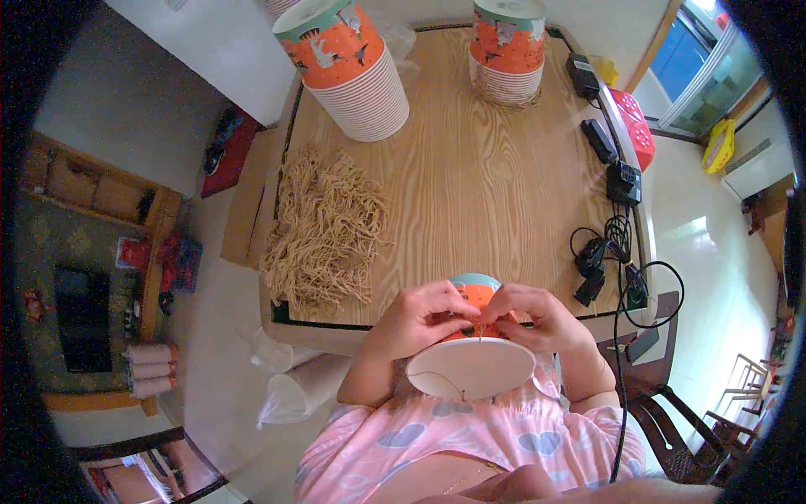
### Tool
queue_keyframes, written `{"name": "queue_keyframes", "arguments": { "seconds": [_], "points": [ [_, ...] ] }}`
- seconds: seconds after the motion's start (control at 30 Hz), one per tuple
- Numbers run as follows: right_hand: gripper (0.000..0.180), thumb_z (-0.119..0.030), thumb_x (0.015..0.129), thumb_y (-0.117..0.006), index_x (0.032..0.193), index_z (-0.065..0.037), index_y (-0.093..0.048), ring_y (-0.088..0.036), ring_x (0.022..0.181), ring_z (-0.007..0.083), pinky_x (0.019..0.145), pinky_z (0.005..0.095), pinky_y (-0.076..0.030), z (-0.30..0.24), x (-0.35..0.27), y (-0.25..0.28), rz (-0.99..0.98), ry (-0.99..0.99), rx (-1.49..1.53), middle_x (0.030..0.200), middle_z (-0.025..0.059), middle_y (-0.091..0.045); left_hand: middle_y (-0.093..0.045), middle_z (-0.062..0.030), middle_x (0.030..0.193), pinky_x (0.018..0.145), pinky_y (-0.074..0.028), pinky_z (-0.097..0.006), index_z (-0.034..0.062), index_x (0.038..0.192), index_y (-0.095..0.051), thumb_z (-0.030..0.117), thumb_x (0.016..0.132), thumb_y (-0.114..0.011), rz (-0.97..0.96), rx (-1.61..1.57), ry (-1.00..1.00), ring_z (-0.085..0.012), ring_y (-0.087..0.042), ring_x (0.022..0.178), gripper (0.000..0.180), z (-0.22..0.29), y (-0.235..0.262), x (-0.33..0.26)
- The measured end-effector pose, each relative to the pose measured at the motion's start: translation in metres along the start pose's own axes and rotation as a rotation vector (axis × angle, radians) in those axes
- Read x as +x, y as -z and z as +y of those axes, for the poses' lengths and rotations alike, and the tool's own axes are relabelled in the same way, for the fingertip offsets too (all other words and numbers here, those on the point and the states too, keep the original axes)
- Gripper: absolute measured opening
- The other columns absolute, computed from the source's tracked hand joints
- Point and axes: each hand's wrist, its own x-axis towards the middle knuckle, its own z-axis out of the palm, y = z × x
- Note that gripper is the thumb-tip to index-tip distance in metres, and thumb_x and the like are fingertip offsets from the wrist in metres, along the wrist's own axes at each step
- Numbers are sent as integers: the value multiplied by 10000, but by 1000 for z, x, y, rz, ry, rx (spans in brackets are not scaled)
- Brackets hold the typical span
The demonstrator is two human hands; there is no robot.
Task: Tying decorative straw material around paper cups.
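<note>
Close to my body, at the table's front edge, a paper bucket (470,370) lies tipped on its side. Its white open end faces me and its orange and teal printed side faces up. A thin tan cord (441,375) runs across the mouth and up over the rim. My left hand (424,319) and my right hand (537,317) meet on the printed side, fingertips closed in a pinch around the cord near the rim. The fingers partly hide the cord between them. Left of the hands, a heap of loose tan cords (327,231) lies on the table.
A tall stack of upside-down paper buckets (357,92) stands at the back left, a shorter stack (508,50) at the back right. Black adapters (624,182) and tangled cables (613,244) line the wooden table's (457,176) right edge. A chair (672,428) stands at the right.
</note>
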Motion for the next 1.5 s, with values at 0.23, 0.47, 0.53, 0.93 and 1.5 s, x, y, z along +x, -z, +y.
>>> {"name": "queue_keyframes", "arguments": {
  "seconds": [0.23,0.47,0.53,0.93,1.5],
  "points": [
    [135,-16,789,-586,915,-25,-635,-596,860,248,787,343,-462,-1,-1,1,-37,-3,-9,906,105,-627,-595,-71,795,632,-476,-268,48,886,-672,18,714,-704,-25,29,-14,-177,-596,721,178,5,2,3],
    [169,3,794,-558,936,-24,-647,-587,877,249,797,338,-463,0,-4,0,-27,28,28,903,108,-619,-588,-68,769,608,-464,-275,25,825,-643,23,713,-705,-3,47,-36,-183,-587,700,129,1,-1,4],
    [178,4,793,-555,942,-22,-647,-586,881,249,795,336,-464,2,-5,0,-26,32,28,907,109,-617,-585,-68,762,604,-459,-282,18,804,-633,17,712,-701,7,30,-18,-185,-581,694,115,2,-2,3],
    [179,-15,794,-589,955,-35,-666,-584,896,255,805,341,-465,5,-7,0,-41,48,12,924,110,-593,-572,-76,744,593,-458,-298,17,777,-610,2,704,-693,58,89,-49,-212,-575,682,112,8,-3,1],
    [163,14,785,-572,934,-4,-635,-586,884,256,782,340,-460,4,-6,-2,-34,49,28,915,117,-610,-579,-77,766,616,-474,-303,20,786,-606,9,721,-674,81,116,-8,-219,-590,700,95,15,-5,-1]
  ]
}}
